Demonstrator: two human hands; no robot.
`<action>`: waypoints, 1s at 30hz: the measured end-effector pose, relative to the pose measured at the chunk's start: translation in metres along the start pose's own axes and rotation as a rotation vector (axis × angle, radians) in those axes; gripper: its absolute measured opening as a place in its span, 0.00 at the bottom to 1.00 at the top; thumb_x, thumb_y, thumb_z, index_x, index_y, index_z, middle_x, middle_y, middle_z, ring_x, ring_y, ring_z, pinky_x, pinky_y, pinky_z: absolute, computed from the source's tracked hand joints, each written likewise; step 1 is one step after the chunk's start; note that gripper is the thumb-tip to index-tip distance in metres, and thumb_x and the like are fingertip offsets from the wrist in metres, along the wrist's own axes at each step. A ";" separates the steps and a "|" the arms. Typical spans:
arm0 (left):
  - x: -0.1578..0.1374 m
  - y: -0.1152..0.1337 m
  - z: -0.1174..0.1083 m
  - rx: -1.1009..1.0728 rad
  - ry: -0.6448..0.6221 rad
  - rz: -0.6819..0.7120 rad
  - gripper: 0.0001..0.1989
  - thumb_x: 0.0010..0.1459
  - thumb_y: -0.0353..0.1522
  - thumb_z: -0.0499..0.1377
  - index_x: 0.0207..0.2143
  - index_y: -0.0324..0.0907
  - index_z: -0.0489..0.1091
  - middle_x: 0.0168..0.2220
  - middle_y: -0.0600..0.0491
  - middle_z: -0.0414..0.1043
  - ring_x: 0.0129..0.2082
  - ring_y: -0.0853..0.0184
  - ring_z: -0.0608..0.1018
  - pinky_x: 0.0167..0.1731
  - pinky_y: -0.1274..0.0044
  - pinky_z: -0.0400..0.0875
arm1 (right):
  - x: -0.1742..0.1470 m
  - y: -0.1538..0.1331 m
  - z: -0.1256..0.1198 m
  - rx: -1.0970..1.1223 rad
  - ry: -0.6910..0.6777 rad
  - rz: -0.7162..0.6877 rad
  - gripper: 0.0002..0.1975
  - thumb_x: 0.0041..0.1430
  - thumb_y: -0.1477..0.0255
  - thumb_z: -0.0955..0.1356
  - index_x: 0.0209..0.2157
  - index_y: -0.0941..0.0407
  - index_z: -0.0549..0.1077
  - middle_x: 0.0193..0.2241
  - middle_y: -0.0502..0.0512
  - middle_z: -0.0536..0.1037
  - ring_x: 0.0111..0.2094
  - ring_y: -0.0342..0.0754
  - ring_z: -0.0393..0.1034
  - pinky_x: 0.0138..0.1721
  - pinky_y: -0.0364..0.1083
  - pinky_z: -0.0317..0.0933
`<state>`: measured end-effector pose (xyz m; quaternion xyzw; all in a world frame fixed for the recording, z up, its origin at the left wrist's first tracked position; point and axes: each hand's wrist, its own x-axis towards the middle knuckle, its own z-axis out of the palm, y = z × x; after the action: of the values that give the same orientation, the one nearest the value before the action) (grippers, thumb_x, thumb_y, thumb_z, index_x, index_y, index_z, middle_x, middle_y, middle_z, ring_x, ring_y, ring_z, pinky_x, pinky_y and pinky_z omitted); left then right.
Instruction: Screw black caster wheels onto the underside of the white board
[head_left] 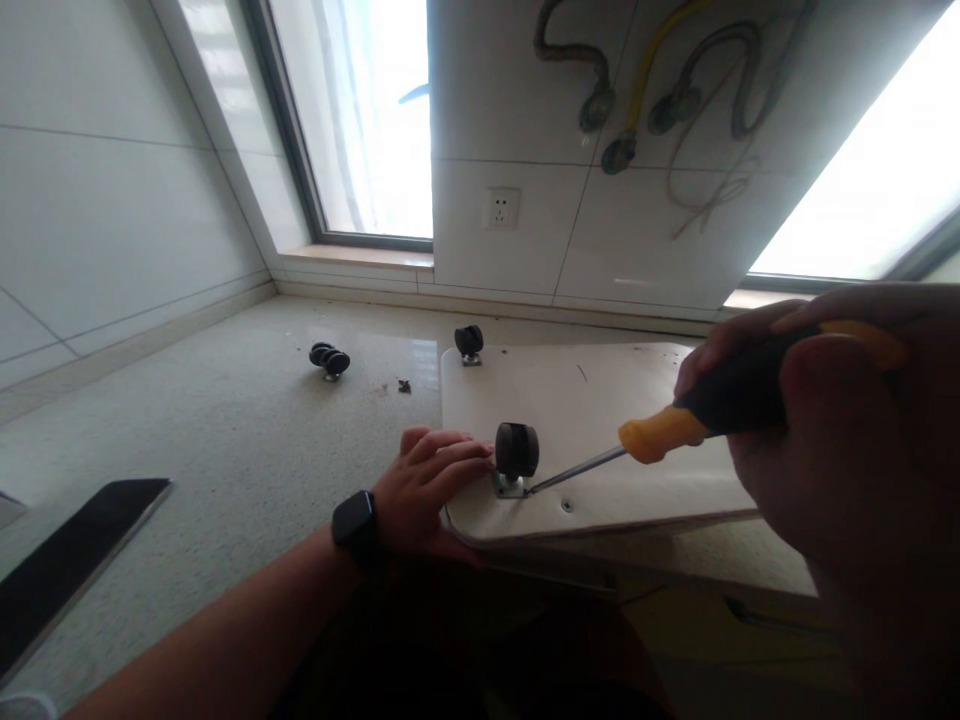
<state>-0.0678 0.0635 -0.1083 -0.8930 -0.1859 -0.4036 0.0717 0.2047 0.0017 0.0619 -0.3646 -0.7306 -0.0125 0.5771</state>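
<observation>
My right hand (825, 420) is wrapped round the yellow and black handle of a screwdriver (667, 430). Its tip meets the metal plate of a black caster wheel (517, 450) near the front left corner of a white board (600, 420). My left hand (431, 490), with a dark watch on the wrist, lies on the board's left edge. Its fingers are stretched out, the tips beside that caster's plate. Another caster (469, 340) stands at the board's back left corner. A screw at the screwdriver's tip is too small to make out.
Left of the board, a loose caster (330, 360) and a few small screws (404, 386) lie on the speckled countertop (247, 430). A dark flat strip (82, 560) lies at the far left. Behind are a tiled wall with a socket (501, 208) and hanging hoses (637, 80).
</observation>
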 end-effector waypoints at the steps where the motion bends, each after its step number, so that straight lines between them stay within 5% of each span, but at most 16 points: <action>1: 0.000 0.000 0.000 0.000 -0.002 0.000 0.44 0.56 0.62 0.57 0.63 0.41 0.65 0.53 0.42 0.79 0.52 0.50 0.75 0.51 0.62 0.61 | 0.000 0.000 0.002 0.034 0.038 0.009 0.10 0.69 0.69 0.62 0.41 0.39 0.71 0.31 0.52 0.71 0.29 0.53 0.69 0.28 0.55 0.64; 7: 0.001 0.000 -0.002 0.005 0.007 0.024 0.48 0.55 0.64 0.56 0.66 0.41 0.61 0.53 0.43 0.78 0.52 0.51 0.75 0.51 0.62 0.61 | 0.010 0.004 0.012 0.198 -0.002 -0.019 0.08 0.64 0.67 0.69 0.44 0.43 0.72 0.36 0.52 0.73 0.31 0.52 0.71 0.29 0.54 0.66; 14: 0.001 -0.001 -0.004 0.016 -0.001 0.064 0.45 0.56 0.63 0.56 0.64 0.43 0.64 0.54 0.44 0.78 0.52 0.52 0.76 0.50 0.64 0.61 | 0.026 -0.007 0.018 0.117 -0.197 -0.088 0.07 0.66 0.68 0.68 0.45 0.46 0.68 0.36 0.51 0.74 0.31 0.48 0.71 0.33 0.50 0.67; 24: 0.004 0.005 -0.007 -0.010 -0.025 0.073 0.37 0.60 0.57 0.58 0.62 0.42 0.65 0.54 0.43 0.79 0.52 0.53 0.77 0.50 0.64 0.63 | 0.032 0.002 0.021 0.075 -0.254 -0.017 0.11 0.68 0.65 0.67 0.51 0.44 0.73 0.36 0.51 0.76 0.33 0.49 0.72 0.35 0.51 0.68; 30: 0.007 0.010 -0.007 -0.020 0.035 0.079 0.32 0.58 0.51 0.61 0.58 0.42 0.68 0.52 0.43 0.79 0.50 0.54 0.78 0.47 0.65 0.64 | 0.035 0.000 0.003 -0.001 -0.385 0.015 0.31 0.64 0.77 0.63 0.65 0.38 0.66 0.49 0.51 0.78 0.42 0.51 0.73 0.40 0.52 0.71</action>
<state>-0.0643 0.0538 -0.0983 -0.8932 -0.1451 -0.4177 0.0817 0.2002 0.0214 0.0912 -0.3661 -0.8248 0.0614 0.4265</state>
